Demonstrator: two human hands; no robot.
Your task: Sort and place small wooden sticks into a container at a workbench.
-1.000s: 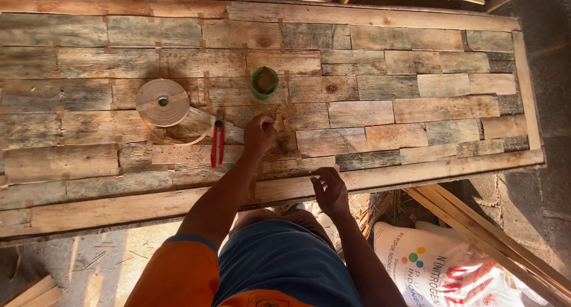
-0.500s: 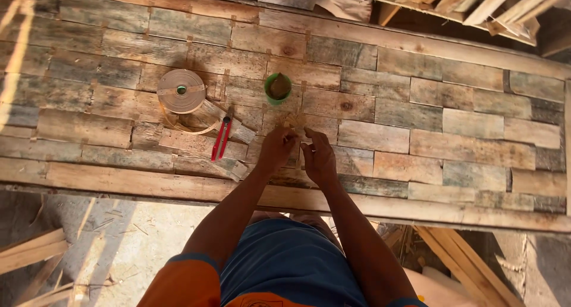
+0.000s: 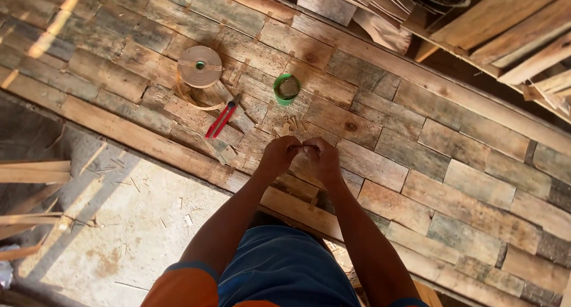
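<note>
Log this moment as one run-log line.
left hand and right hand: together, pinching a small piece | surface: wood-block panel | nearby: red-handled tool, green cup, strip roll

The person wears a short-sleeved orange top; its sleeves end well up the arms, far back from the hands, and each has a narrow dark blue band at the hem. Below the arms, nearer the camera than the hands, blue shorts or trousers of a plain, slightly creased cloth show. Both forearms are bare from sleeve to wrist. The left hand (image 3: 278, 156) and the right hand (image 3: 324, 159) are bare as well, with no gloves, rings or watch to be seen.
</note>
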